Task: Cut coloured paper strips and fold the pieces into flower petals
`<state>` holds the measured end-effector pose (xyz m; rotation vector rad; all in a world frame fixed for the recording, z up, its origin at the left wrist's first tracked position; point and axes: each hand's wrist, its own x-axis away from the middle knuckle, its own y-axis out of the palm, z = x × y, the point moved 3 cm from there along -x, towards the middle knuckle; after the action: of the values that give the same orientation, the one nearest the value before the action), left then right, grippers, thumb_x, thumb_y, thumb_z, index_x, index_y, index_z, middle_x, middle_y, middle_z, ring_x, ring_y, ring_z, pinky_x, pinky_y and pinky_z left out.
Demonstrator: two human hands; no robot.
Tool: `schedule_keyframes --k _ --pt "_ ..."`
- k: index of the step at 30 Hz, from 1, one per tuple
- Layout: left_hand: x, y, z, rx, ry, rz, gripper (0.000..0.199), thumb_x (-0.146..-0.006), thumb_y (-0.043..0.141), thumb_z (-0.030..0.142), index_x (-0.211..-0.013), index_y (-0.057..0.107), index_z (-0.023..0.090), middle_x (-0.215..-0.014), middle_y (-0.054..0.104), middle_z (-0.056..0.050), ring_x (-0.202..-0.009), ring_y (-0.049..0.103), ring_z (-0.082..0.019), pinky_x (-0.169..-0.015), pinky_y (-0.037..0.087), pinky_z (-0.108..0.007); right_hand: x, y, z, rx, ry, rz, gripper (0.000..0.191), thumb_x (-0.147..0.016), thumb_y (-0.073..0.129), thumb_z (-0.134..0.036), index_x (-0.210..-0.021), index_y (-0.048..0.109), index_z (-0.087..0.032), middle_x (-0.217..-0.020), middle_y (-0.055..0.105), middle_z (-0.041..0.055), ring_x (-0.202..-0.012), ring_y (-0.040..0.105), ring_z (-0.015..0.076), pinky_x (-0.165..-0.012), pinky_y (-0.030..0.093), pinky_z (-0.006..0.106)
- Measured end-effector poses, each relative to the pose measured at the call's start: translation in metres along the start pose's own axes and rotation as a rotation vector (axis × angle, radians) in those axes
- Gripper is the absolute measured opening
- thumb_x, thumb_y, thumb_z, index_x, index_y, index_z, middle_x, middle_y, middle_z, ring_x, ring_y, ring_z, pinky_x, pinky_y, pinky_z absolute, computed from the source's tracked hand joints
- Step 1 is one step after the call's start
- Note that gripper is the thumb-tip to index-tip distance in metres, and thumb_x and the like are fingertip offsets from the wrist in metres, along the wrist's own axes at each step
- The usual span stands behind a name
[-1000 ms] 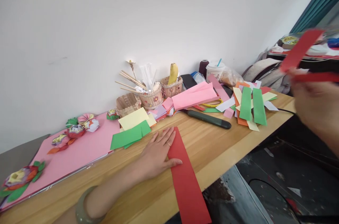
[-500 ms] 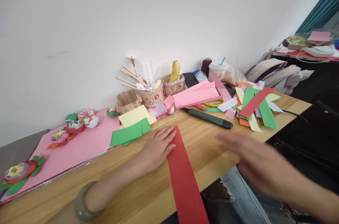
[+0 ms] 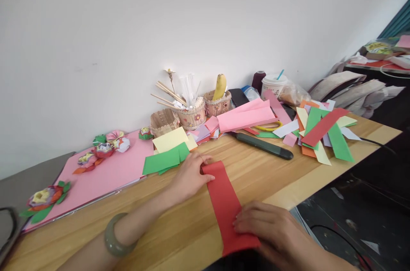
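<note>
Two bare hands work at one red paper strip on a smooth, light wood-grain surface [image 3: 179, 228]; places here are read as on a clock face centred on that strip. At 10 o'clock lie flat green paper cards [image 3: 163, 160] with crisp cut corners, and beyond them at 11 stand small wooden baskets [image 3: 192, 119] with scalloped rims. Crinkled, many-petalled paper flowers [image 3: 104, 150] rest on a smooth pink sheet [image 3: 128, 166] between 9 and 10. A slim dark green tool [image 3: 262, 145] with a rounded end lies at 1, and at 2 a loose pile of straight-edged paper strips [image 3: 341, 142] overlaps at odd angles. The red paper strip [image 3: 222, 196] itself is matt, plain and long, running from near 12 down to 6, where its near end bends at the surface's edge. The left hand [image 3: 188, 177] has thumb and fingers closed on its far-left corner; the right hand [image 3: 275, 228], at 4, lays curled fingers over its near right side, but whether they pinch it cannot be told, the thumb being hidden.
</note>
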<state>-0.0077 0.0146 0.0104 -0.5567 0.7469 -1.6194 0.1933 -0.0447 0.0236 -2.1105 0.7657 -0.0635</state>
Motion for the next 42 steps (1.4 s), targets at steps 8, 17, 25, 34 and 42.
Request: schedule_keyframes --k 8,17,25,34,42 --pt "0.007 0.004 0.019 0.516 0.003 -0.080 0.051 -0.072 0.063 0.014 -0.121 0.049 0.016 -0.121 0.058 -0.011 -0.098 0.063 -0.020 -0.084 0.050 -0.031 -0.036 -0.014 0.032 -0.309 0.436 0.389 0.024 -0.080 0.060 -0.039 -0.065 0.053 -0.021 -0.086 0.062 0.0038 -0.080 0.058 0.0184 -0.069 0.044 0.029" --pt "0.018 0.004 0.033 0.991 -0.021 -0.174 0.066 -0.073 0.063 0.022 -0.136 0.044 0.015 -0.110 0.068 -0.011 -0.101 0.063 -0.026 -0.088 0.048 -0.037 -0.047 -0.008 0.045 -0.581 0.508 0.494 0.037 -0.074 0.063 -0.053 -0.082 0.045 -0.022 -0.068 0.059 -0.0007 -0.061 0.056 0.0156 -0.053 0.044 0.027" --pt "0.019 0.001 0.036 0.911 -0.073 -0.059 0.051 -0.072 0.070 0.046 -0.110 0.067 0.013 -0.095 0.072 -0.008 -0.091 0.066 -0.025 -0.083 0.052 -0.036 -0.047 -0.012 0.034 -0.641 0.518 0.453 0.040 -0.073 0.061 -0.057 -0.083 0.062 -0.019 -0.081 0.068 0.0055 -0.074 0.063 0.0200 -0.064 0.050 0.030" --pt "0.019 0.002 0.036 0.944 -0.092 -0.066 0.045 -0.070 0.073 0.047 -0.100 0.071 0.013 -0.089 0.073 -0.007 -0.081 0.068 -0.022 -0.079 0.054 -0.033 -0.046 -0.016 0.031 -0.582 0.552 0.482 0.039 -0.071 0.061 -0.058 -0.071 0.064 -0.019 -0.068 0.065 0.0022 -0.060 0.057 0.0159 -0.053 0.046 0.026" --pt "0.019 0.001 0.038 0.954 -0.086 -0.078 0.045 -0.070 0.073 0.050 -0.098 0.072 0.014 -0.087 0.073 -0.007 -0.079 0.067 -0.021 -0.077 0.054 -0.034 -0.045 -0.018 0.031 -0.547 0.559 0.485 0.043 -0.070 0.060 -0.063 -0.070 0.063 -0.020 -0.069 0.066 0.0029 -0.062 0.058 0.0170 -0.052 0.045 0.026"
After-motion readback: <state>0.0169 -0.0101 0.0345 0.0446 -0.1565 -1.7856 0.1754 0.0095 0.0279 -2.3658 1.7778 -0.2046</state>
